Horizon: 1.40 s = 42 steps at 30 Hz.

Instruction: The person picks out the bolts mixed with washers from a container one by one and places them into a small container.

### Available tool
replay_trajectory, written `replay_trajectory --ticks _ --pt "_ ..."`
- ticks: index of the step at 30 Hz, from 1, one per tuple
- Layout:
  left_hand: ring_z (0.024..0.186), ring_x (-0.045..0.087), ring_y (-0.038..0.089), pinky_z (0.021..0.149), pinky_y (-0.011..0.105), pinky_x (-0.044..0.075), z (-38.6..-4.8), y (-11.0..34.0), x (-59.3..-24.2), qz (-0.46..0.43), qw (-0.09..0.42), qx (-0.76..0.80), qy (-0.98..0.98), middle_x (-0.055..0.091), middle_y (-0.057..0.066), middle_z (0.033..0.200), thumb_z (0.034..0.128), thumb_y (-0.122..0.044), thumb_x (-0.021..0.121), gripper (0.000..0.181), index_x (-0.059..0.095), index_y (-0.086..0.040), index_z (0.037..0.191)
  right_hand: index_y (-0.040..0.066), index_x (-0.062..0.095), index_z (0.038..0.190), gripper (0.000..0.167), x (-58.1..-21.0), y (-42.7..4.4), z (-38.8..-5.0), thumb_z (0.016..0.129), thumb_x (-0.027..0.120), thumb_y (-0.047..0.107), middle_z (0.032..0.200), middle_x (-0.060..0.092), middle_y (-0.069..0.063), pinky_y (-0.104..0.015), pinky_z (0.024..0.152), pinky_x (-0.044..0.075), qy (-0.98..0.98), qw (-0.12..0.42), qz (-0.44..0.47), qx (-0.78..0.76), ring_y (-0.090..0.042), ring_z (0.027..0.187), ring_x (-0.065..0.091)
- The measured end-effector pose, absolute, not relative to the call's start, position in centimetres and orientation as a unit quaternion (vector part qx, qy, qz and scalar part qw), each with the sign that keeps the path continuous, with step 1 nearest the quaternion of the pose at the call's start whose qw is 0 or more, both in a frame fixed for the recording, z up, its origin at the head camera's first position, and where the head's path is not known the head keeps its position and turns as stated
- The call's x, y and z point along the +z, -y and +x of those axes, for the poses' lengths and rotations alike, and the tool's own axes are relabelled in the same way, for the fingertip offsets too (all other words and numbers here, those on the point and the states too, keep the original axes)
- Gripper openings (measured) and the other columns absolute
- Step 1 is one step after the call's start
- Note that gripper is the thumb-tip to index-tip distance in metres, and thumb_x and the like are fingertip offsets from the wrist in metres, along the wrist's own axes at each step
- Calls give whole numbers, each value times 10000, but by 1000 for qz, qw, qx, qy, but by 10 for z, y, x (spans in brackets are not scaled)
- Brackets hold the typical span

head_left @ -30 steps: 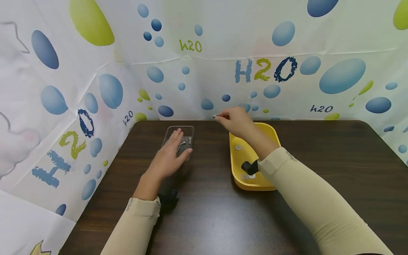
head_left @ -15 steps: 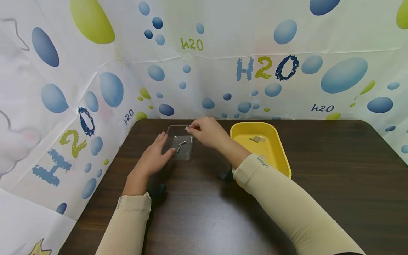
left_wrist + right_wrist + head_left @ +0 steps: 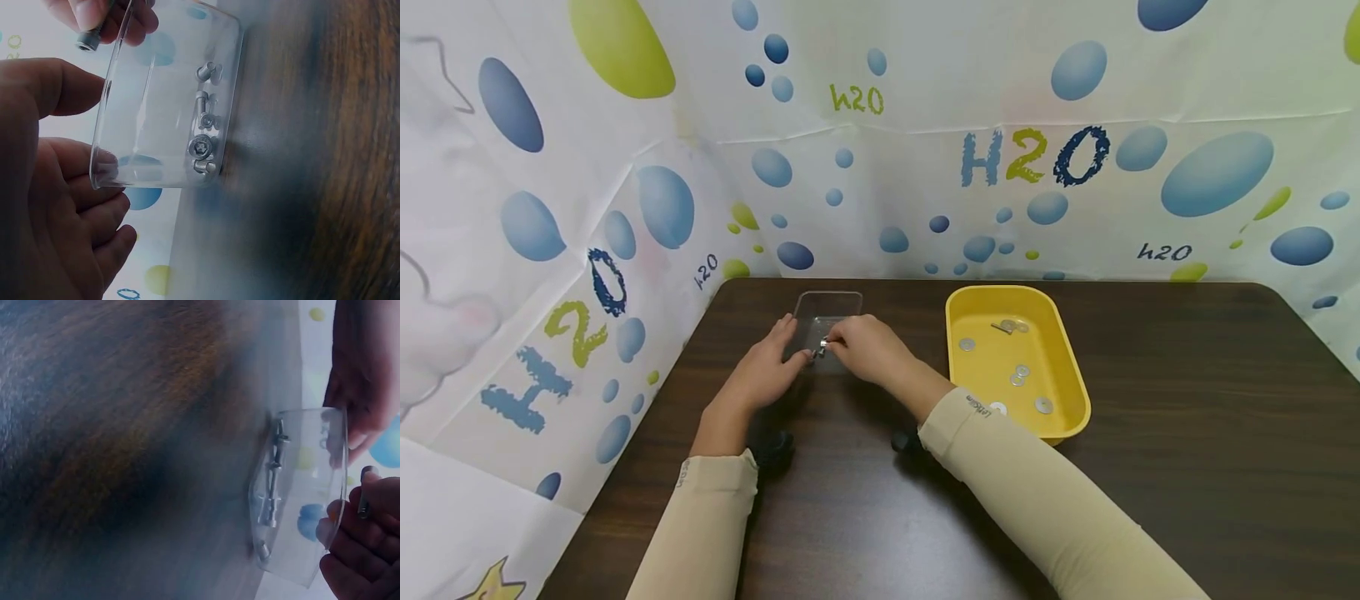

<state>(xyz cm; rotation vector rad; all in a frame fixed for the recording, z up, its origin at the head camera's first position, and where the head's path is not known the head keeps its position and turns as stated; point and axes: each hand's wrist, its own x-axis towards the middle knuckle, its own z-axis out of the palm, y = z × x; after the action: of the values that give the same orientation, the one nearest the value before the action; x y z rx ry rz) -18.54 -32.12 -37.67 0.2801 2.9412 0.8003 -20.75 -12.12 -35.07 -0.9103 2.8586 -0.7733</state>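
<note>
A clear plastic box (image 3: 830,292) stands on the dark table. Several metal socket-head screws (image 3: 200,147) lie on its bottom, as the left wrist view shows. My left hand (image 3: 760,367) is at the box's left side, thumb and fingers extended and touching its rim and wall. Above the box's near edge, my right hand (image 3: 874,350) pinches one socket-head screw (image 3: 367,494) between thumb and finger. In the left wrist view that screw's head (image 3: 87,41) shows just outside the rim.
To the right stands a yellow tray (image 3: 958,367) with several flat washers (image 3: 1043,405) and a screw (image 3: 1001,328) in it. A printed white sheet (image 3: 917,167) rises behind the wood-grain table (image 3: 1187,375).
My right hand has moved left and down from above the yellow tray to the clear box, holding a small metal piece. My left hand has shifted slightly left and down, uncovering more of the box.
</note>
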Motion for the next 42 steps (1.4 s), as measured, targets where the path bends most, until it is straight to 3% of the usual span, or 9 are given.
replay_trajectory --ticks 13,26,31,38,42 --pt "1505 143 378 1189 568 182 -186 321 -378 106 33 254 -961 140 208 1632 1024 -329 443 679 201 29 1548 115 756 1066 199 -358 130 -200 992 597 209 1017 725 -32 -315 856 564 -940 -36 -310 -135 -168 962 690" --pt "1509 139 365 1191 563 182 -187 322 -380 95 39 258 -961 127 183 1640 1022 -346 438 689 185 4 1559 118 760 1038 202 -360 130 -199 995 586 210 1005 705 -32 -334 837 567 -942 -46 -309 -119 -173 962 680" --pt "1513 133 354 1195 557 176 -188 321 -380 97 40 259 -960 128 175 1642 1019 -345 443 691 190 7 1557 109 756 1067 205 -359 127 -200 993 588 201 1023 716 -41 -334 845 567 -942 -34 -307 -132 -180 965 685" --pt "1514 123 355 1193 566 173 -188 320 -379 94 42 258 -961 118 168 1645 1014 -352 439 694 194 4 1557 101 729 1178 244 -344 116 -201 988 599 185 1130 717 -34 -323 906 550 -932 24 -293 -211 -168 997 663" --pt "1514 116 360 1189 578 167 -188 321 -379 88 44 262 -960 103 161 1649 1016 -362 435 700 181 -8 1563 102 711 1210 267 -325 102 -202 986 610 205 1172 703 -39 -331 942 541 -931 22 -274 -241 -178 1040 650"
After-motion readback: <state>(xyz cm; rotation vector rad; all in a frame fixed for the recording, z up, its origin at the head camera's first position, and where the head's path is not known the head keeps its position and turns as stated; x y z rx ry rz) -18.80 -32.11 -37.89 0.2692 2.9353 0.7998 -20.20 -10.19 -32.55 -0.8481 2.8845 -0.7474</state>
